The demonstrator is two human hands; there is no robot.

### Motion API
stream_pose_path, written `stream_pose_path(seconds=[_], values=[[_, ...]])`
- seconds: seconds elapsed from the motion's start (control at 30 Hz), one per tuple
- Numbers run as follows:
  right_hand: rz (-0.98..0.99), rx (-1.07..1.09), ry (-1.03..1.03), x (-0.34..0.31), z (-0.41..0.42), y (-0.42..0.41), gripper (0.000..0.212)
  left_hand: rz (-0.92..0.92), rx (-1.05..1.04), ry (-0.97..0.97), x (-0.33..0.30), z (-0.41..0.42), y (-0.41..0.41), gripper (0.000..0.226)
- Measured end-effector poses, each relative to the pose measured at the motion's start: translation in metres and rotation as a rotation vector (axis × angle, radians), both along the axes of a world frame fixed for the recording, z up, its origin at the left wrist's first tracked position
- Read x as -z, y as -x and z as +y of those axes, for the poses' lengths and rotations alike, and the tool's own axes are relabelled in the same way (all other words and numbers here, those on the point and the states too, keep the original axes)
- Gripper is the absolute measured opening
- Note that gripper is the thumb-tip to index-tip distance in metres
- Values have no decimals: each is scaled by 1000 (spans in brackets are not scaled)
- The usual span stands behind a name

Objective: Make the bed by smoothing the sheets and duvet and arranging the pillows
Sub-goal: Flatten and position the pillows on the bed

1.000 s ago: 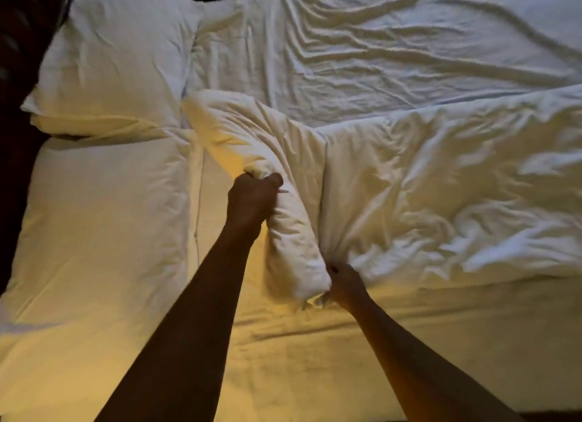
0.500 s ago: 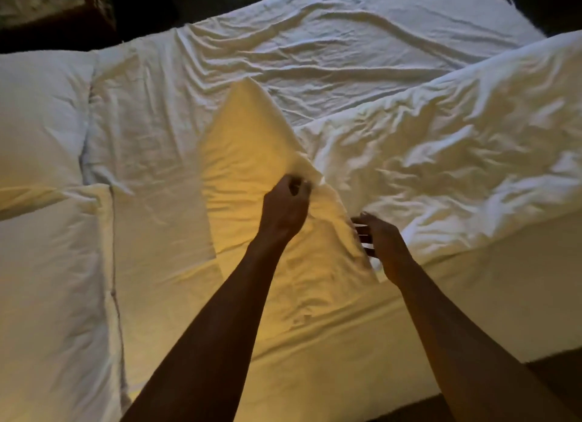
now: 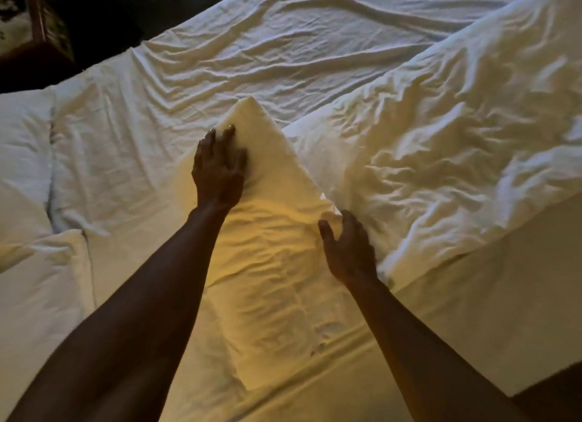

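Observation:
A white duvet lies crumpled over the right half of the bed. Its corner is laid out flat towards the head of the bed, ending in a point. My left hand presses flat on that corner near the tip, fingers straight. My right hand hovers at the corner's right edge, fingers loosely spread and holding nothing. A wrinkled white sheet covers the mattress beyond. White pillows lie at the left edge.
A dark wooden bedside piece stands in the shadow at the top left. The mattress side drops away at the lower right. Dark floor shows in the bottom right corner.
Both hands gripped the bunched duvet corner a second ago. The corner has since been spread flat. My left hand has let go and now presses on it, and my right hand has released it.

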State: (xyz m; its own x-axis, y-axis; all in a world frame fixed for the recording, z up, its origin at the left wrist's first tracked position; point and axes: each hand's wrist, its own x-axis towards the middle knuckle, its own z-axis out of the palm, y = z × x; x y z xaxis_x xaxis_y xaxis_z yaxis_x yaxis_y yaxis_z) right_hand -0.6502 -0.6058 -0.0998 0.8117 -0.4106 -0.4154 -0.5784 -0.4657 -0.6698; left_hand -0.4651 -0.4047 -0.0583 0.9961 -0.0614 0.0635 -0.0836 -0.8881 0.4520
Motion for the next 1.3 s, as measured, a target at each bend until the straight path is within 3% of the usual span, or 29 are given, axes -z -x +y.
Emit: stream_pose_path(seconds=[0.13,0.27,0.4,0.5,0.6,0.67,0.8,1.07,1.3], values=[[-82,136,84,20,8,-20,31,123,118,-176,45,-6,-10,59],[0,226,248,58,-21,-4,18,285,110,-379,95,-30,-17,64],[-197,180,426,55,-21,-7,14,285,110,-334,104,-43,-31,67],[-346,56,408,22,25,-37,29,198,261,-269,94,-48,-45,62],[-303,-160,394,15,68,-70,57,182,468,-318,79,-32,-76,54],[-249,-244,448,32,77,-80,64,141,532,-392,78,-13,-88,53],[-118,-312,565,71,66,-82,67,73,520,-478,106,-8,-80,55],[-97,-285,643,150,68,-113,64,-116,450,-411,191,-22,-91,59],[-62,-281,679,161,73,-124,66,-130,421,-410,198,-25,-100,58]])
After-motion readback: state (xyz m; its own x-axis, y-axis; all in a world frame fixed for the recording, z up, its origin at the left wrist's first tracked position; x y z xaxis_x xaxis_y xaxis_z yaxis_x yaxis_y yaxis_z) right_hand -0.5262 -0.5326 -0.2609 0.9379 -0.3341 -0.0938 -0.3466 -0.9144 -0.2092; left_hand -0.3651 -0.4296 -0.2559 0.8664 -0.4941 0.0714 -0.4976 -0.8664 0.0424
